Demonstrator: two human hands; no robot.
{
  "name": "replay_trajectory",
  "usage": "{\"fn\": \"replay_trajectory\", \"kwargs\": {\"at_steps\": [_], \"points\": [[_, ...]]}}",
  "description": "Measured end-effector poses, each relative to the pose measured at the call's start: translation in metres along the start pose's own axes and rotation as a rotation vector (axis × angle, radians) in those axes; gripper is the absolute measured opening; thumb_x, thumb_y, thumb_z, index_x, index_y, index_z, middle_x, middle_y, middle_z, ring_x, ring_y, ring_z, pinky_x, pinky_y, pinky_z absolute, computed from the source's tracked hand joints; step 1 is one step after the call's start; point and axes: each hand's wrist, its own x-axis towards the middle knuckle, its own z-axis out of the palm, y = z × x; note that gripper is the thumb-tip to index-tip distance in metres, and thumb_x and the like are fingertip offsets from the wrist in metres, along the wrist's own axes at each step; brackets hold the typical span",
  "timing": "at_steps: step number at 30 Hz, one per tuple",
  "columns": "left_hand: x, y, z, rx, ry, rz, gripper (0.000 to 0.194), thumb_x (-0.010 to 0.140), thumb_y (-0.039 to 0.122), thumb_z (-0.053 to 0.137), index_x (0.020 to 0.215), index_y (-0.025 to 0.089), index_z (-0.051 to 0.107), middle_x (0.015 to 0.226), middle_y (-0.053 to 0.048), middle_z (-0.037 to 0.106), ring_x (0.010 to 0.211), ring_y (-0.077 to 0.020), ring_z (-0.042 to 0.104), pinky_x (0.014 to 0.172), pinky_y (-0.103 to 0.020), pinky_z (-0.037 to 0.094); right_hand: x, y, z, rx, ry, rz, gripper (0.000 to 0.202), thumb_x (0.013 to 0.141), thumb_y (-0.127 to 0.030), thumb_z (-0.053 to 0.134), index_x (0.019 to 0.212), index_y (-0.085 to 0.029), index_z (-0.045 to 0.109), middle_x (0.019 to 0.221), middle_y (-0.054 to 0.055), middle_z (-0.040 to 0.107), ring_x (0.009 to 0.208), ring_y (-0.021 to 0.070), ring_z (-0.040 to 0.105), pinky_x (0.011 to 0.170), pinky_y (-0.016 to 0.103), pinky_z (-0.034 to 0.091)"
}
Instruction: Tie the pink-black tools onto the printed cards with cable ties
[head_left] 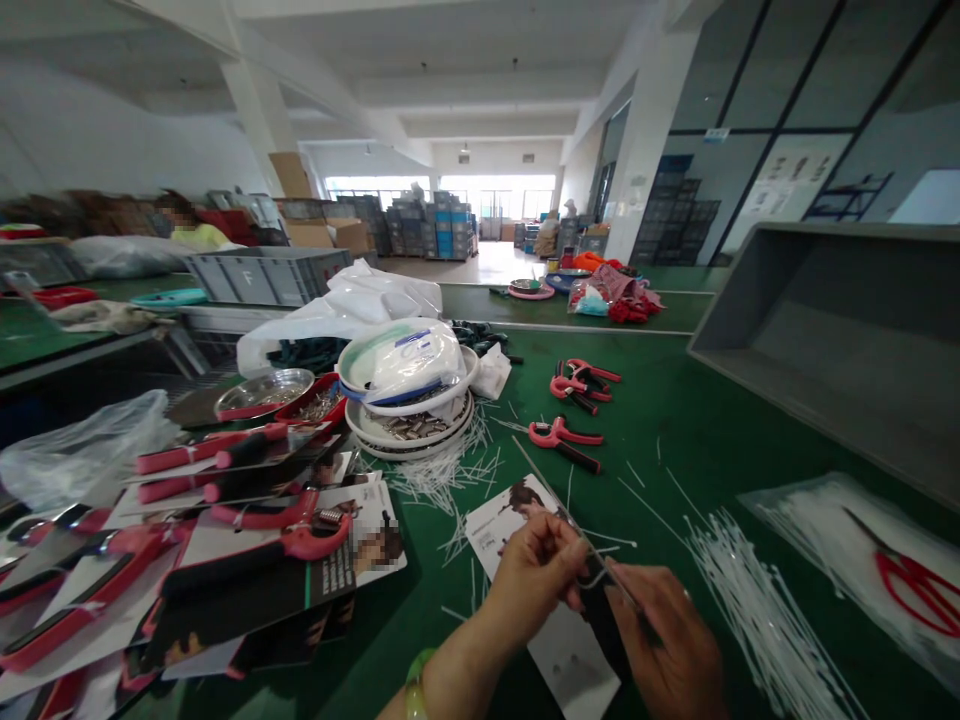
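My left hand [536, 570] is closed in a pinch on a thin white cable tie at the bottom centre, over a printed card [574, 668]. Close by on the right, my right hand [660, 630] has its fingers closed at the card's edge, near the same tie. Exactly what lies between the right fingertips is too small to tell. The card has a photo at its top and two small holes in its lower white part. Left of my hands, hand grips [247, 550] with red and black handles lie on similar cards in a pile. Loose white cable ties [757, 610] lie to the right.
Stacked plates [409, 425] with small metal parts stand at centre left. Behind my hands lie more hand grips [566, 438]. Red scissors [911, 590] rest on a plastic bag at right, below a large grey bin [840, 340]. A person [199, 232] is at the far left.
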Motion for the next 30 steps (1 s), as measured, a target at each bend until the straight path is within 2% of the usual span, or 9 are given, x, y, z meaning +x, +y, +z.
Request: {"fn": "replay_trajectory", "kwargs": {"at_steps": [3,6,9,12,16,21,25,27,30], "points": [[-0.001,-0.007,0.0,-0.018,0.038,0.09,0.048,0.063,0.053,0.072,0.077,0.019,0.043,0.065,0.006,0.054,0.036,-0.0026,0.048,0.036,-0.014,0.035,-0.003,0.003,0.003,-0.051,-0.018,-0.101,0.023,0.087,-0.018,0.05,0.108,-0.018,0.058,0.09,0.007,0.065,0.084,0.0181,0.061,0.075,0.033,0.05],[-0.005,-0.01,-0.003,0.0,0.12,0.183,0.045,0.069,0.052,0.068,0.094,0.023,0.043,0.089,0.003,0.055,0.04,-0.0015,0.05,0.037,-0.014,0.037,-0.001,0.0,0.005,-0.102,-0.079,-0.131,0.026,0.088,-0.019,0.047,0.112,-0.016,0.058,0.091,0.008,0.066,0.083,0.0184,0.061,0.073,0.032,0.05],[-0.01,-0.003,-0.011,0.201,0.108,0.129,0.046,0.071,0.047,0.067,0.106,0.024,0.05,0.101,-0.002,0.054,0.046,-0.0029,0.051,0.041,-0.017,0.039,0.003,-0.006,0.008,-0.185,-0.118,-0.17,0.026,0.088,-0.016,0.043,0.107,-0.016,0.061,0.087,0.009,0.066,0.079,0.0186,0.06,0.069,0.032,0.05],[-0.012,0.008,-0.024,0.605,0.08,0.016,0.028,0.066,0.035,0.071,0.085,0.016,0.065,0.089,-0.004,0.059,0.055,-0.0081,0.053,0.05,-0.021,0.042,0.002,-0.012,0.013,-0.223,-0.175,-0.194,0.031,0.084,-0.007,0.038,0.103,-0.015,0.062,0.085,0.009,0.065,0.078,0.0189,0.059,0.07,0.032,0.048],[-0.008,0.01,-0.038,0.982,0.102,0.019,0.011,0.072,0.026,0.062,0.071,0.017,0.068,0.076,-0.003,0.059,0.068,-0.0153,0.054,0.065,-0.027,0.042,-0.003,-0.015,0.022,-0.228,-0.244,-0.161,0.035,0.078,-0.004,0.039,0.103,-0.015,0.061,0.086,0.008,0.065,0.077,0.0205,0.057,0.07,0.035,0.047],[-0.003,-0.002,-0.041,1.093,0.212,0.098,0.012,0.079,0.021,0.052,0.078,0.017,0.063,0.096,-0.007,0.056,0.087,-0.0186,0.054,0.078,-0.029,0.042,-0.003,-0.014,0.029,-0.27,-0.35,-0.041,0.033,0.071,-0.005,0.049,0.098,-0.017,0.063,0.078,0.006,0.061,0.072,0.0211,0.055,0.063,0.033,0.044],[-0.004,-0.002,-0.041,1.155,0.119,0.057,0.013,0.074,0.029,0.062,0.084,0.02,0.065,0.105,-0.006,0.055,0.089,-0.0188,0.054,0.079,-0.029,0.042,-0.003,-0.011,0.031,-0.291,-0.38,0.005,0.037,0.068,-0.006,0.054,0.102,-0.019,0.063,0.079,0.005,0.06,0.073,0.021,0.055,0.065,0.033,0.043],[-0.005,-0.001,-0.04,1.194,0.124,0.032,0.012,0.07,0.029,0.066,0.08,0.022,0.067,0.103,-0.005,0.057,0.09,-0.0204,0.055,0.079,-0.031,0.042,-0.003,-0.01,0.032,-0.291,-0.393,0.014,0.037,0.068,-0.006,0.056,0.102,-0.02,0.064,0.079,0.004,0.06,0.074,0.0206,0.055,0.066,0.032,0.043],[-0.003,-0.003,-0.04,1.173,0.24,0.106,0.003,0.07,0.025,0.066,0.071,0.023,0.068,0.106,-0.006,0.06,0.102,-0.0252,0.052,0.086,-0.037,0.041,-0.003,-0.009,0.035,-0.292,-0.395,0.019,0.034,0.071,-0.008,0.056,0.101,-0.02,0.064,0.078,0.005,0.06,0.073,0.0195,0.055,0.064,0.03,0.043]]}}
